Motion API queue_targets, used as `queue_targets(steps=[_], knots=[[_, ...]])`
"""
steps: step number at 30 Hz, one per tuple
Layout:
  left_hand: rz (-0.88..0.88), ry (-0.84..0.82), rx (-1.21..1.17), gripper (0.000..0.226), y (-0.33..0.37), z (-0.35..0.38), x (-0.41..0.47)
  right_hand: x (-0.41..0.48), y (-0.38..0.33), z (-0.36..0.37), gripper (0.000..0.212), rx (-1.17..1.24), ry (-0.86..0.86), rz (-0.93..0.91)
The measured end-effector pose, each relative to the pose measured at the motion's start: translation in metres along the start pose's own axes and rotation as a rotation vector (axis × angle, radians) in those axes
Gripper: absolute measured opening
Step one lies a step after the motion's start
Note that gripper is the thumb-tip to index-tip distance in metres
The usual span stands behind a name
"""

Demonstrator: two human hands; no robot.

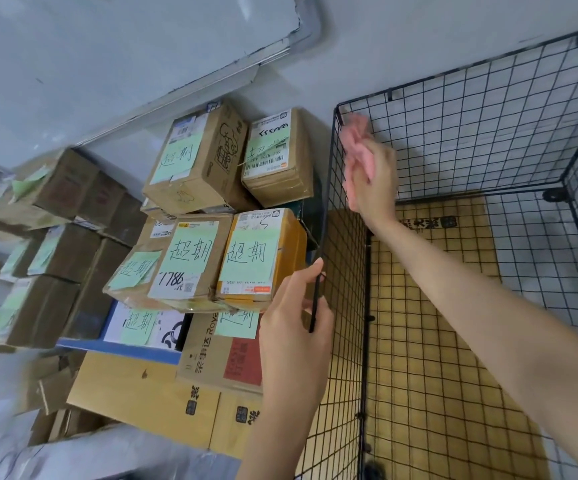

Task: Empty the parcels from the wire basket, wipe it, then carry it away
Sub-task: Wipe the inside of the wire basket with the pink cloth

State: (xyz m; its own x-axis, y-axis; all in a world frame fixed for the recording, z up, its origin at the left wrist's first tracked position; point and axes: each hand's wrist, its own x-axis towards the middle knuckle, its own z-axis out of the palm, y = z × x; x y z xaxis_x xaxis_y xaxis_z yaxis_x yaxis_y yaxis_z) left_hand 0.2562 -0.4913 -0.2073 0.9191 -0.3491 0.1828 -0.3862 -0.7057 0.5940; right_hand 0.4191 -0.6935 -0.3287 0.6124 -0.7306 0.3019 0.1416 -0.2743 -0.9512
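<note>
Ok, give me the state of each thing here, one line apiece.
wire basket: upright, no parcels inside, cardboard sheet on its floor.
pink cloth: bunched against the basket's left wall, near the top.
right hand: holds the cloth there.
left hand: grips that wall's top rim.
parcels: stacked outside, left of basket, green notes on.

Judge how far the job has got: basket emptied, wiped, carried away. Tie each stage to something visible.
Done: the basket holds no parcels, only cardboard on its bottom; the parcels are stacked beside it. In hand: the right hand holds a pink cloth against the side wall's wire while the left hand grips that wall's rim. Left: finish the wipe, then carry the basket off; it is not yet lifted.
</note>
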Motion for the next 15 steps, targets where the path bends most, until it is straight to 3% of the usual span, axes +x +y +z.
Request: queue_targets(steps=[4,7,9,13,15], knots=[[0.005,0.006,-0.008,0.042,-0.002,0.0,-0.001,-0.031,0.07,-0.01,0.022,-0.232,-0.198,0.247],[0.003,0.007,-0.013,0.041,-0.003,0.0,-0.001,-0.043,0.095,-0.012,0.036,-0.449,-0.374,0.347],[-0.003,0.008,-0.016,0.041,-0.004,0.0,-0.001,-0.044,0.095,-0.011,0.04,-0.394,-0.371,0.403],[-0.005,0.006,-0.034,0.042,-0.002,-0.001,-0.001,-0.047,0.058,-0.012,0.032,-0.088,-0.19,0.498],[-0.012,0.005,-0.034,0.042,-0.001,-0.001,-0.001,-0.047,0.024,-0.012,0.03,0.035,-0.098,0.394]])
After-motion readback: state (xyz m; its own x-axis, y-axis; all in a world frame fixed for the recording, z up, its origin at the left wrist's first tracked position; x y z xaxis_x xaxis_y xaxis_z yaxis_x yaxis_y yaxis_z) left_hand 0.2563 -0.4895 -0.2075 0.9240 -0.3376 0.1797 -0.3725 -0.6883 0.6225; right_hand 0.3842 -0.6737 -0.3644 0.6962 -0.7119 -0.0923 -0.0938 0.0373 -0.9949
